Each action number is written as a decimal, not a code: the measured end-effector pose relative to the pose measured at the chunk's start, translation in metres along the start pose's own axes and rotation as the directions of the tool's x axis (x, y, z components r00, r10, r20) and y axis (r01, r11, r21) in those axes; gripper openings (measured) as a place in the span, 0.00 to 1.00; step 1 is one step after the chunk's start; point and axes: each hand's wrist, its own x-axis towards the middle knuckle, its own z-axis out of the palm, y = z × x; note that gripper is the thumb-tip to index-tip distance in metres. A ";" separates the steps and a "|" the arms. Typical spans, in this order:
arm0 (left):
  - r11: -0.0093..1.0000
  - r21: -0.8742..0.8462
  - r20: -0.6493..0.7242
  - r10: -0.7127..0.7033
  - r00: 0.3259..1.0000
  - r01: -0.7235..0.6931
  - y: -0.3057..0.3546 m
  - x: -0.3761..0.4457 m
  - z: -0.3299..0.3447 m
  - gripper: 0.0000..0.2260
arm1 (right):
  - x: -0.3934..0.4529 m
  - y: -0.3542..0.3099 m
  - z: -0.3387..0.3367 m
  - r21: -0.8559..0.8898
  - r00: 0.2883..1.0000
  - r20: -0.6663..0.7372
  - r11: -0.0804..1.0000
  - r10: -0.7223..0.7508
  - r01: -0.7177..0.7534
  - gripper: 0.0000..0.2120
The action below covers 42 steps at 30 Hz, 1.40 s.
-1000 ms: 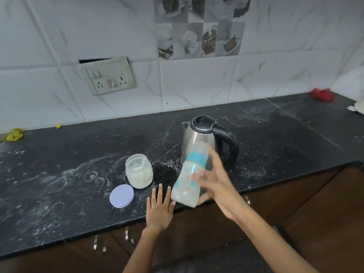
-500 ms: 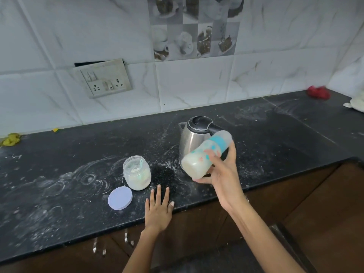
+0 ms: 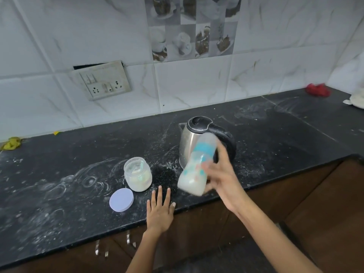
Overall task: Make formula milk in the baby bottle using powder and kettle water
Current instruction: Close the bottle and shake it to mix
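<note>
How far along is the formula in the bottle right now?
Nearly done. The baby bottle already holds milky liquid and is capped, so powder and water look to be in. The right hand grips it tilted and blurred, apparently shaking; the left hand rests flat on the counter. Left: set the bottle down and put the purple lid back on the open powder jar.

Soft even light, motion blur, wide-angle edge warp

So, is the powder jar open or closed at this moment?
Open. The powder jar stands upright with no lid on its mouth, and a scoop shows inside. Its lilac lid lies flat on the counter beside it.
</note>
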 end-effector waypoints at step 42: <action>1.000 0.027 0.015 -0.007 1.000 0.006 0.002 -0.005 -0.005 0.26 | -0.021 0.009 0.007 -0.172 0.981 0.043 0.968 0.191 -0.181 0.43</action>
